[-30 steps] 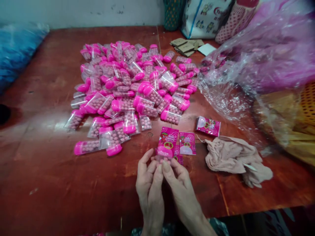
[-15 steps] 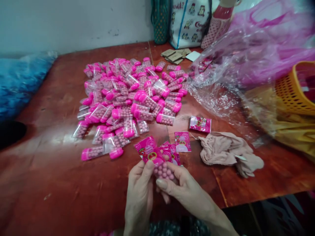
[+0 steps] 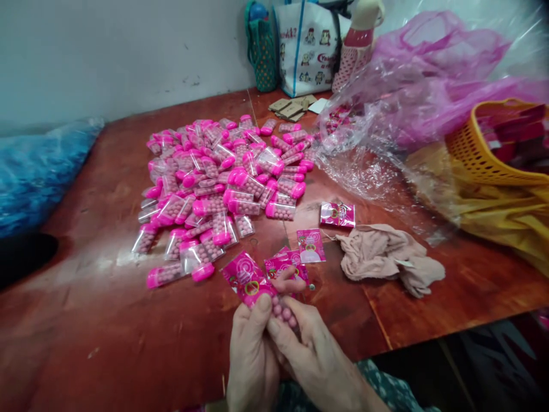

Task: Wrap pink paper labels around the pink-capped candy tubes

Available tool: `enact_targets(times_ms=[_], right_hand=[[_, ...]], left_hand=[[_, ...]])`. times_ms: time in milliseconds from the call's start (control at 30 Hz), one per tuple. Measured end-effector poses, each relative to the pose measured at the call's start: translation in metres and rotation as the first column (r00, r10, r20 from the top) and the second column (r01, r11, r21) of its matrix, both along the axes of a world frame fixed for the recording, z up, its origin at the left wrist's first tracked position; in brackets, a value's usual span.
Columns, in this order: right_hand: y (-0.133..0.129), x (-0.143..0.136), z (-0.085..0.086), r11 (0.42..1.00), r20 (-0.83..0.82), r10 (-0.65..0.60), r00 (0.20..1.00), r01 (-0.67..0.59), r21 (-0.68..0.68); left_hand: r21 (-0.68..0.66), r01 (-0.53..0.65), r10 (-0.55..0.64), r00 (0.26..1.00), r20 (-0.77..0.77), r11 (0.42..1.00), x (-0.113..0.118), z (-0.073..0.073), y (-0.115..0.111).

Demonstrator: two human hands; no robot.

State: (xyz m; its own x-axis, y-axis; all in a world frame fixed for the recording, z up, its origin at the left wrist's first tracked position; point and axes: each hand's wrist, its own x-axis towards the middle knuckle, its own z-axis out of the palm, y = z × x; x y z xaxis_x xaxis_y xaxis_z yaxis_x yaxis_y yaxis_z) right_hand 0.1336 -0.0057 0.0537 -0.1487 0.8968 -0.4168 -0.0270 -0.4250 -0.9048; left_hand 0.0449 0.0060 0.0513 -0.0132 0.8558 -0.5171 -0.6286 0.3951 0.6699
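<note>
Two hands meet at the bottom centre of the frame, both curled around one candy tube (image 3: 274,300). Left hand (image 3: 251,357): fingers folded, thumb pressed on the pink label sleeve (image 3: 245,278) that covers the tube's upper end. Right hand (image 3: 315,355): fingers wrapped under the tube's lower, clear end, thumb laid across it, index finger raised and hooked over the top. Tube lies tilted, sleeve end toward upper left, pink balls visible through the bare end. Neither hand is open; both grip the same tube.

Just beyond the hands, on the red-brown table (image 3: 86,320): a few loose pink labels (image 3: 285,266), partly hidden by the raised finger, and one single label (image 3: 310,245) flat beside them. To the right of these, a crumpled beige cloth (image 3: 386,257). Just above the cloth, one finished labelled tube (image 3: 337,214) lying on its side.

Centre of frame: a large pile of unlabelled tubes (image 3: 223,171) with pink caps, spread loosely, many overlapping.

Upper right: clear and pink plastic bags (image 3: 412,109), heaped, touching the pile's right edge. Right edge: an orange basket (image 3: 484,160) on yellow plastic. Left edge: a blue bag (image 3: 38,171). Top centre, against the wall: bits of cardboard (image 3: 291,107) and a printed tote bag (image 3: 306,48).
</note>
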Motion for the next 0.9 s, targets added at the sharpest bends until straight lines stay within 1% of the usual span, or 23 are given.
enact_targets(times_ms=[100,167,233,300,367,467,533,633,733,800,900], right_hand=[[-0.002,-0.001,-0.004,0.998,-0.025,-0.046,0.999,0.045,-0.044],[0.000,-0.002,-0.006,0.997,-0.071,-0.069,0.995,0.066,-0.046],[0.003,-0.003,-0.008,0.999,-0.186,-0.023,0.982,0.017,-0.034],[0.007,-0.004,-0.008,0.999,-0.307,0.037,0.951,-0.045,-0.020],[0.011,-0.005,-0.006,0.998,-0.337,0.048,0.940,-0.059,-0.022],[0.014,-0.004,-0.004,0.999,-0.223,0.027,0.974,-0.031,-0.014],[0.012,-0.002,-0.003,0.999,-0.125,0.035,0.992,-0.036,-0.008],[0.004,-0.002,-0.003,0.997,-0.020,0.004,1.000,-0.006,-0.072],[-0.006,-0.006,-0.004,0.989,0.014,-0.070,0.997,0.071,-0.130],[-0.008,-0.009,-0.006,0.987,0.027,-0.092,0.995,0.094,-0.130],[-0.002,-0.009,-0.008,0.994,-0.004,-0.048,0.999,0.047,-0.097]], left_hand=[[-0.041,0.010,-0.010,1.000,-0.003,0.999,-0.001,-0.002,-0.007],[-0.043,0.000,-0.001,1.000,-0.011,0.999,-0.003,-0.004,-0.008],[-0.028,-0.010,0.010,1.000,0.009,1.000,-0.006,-0.006,-0.007],[-0.011,-0.016,0.017,1.000,0.026,1.000,-0.009,-0.007,-0.004],[0.001,-0.004,0.004,1.000,0.008,1.000,-0.011,-0.007,0.002],[-0.006,0.025,-0.025,0.998,-0.059,1.000,-0.010,-0.005,0.008],[-0.028,0.024,-0.027,0.995,-0.091,0.999,-0.007,-0.004,0.009],[-0.063,0.068,-0.074,0.992,-0.105,0.996,-0.003,-0.002,0.006],[-0.069,0.113,-0.120,0.986,-0.115,0.991,-0.003,-0.002,0.000],[-0.067,0.123,-0.130,0.986,-0.106,0.990,-0.006,-0.003,-0.001],[-0.055,0.117,-0.119,0.992,-0.033,0.992,-0.013,-0.006,-0.001]])
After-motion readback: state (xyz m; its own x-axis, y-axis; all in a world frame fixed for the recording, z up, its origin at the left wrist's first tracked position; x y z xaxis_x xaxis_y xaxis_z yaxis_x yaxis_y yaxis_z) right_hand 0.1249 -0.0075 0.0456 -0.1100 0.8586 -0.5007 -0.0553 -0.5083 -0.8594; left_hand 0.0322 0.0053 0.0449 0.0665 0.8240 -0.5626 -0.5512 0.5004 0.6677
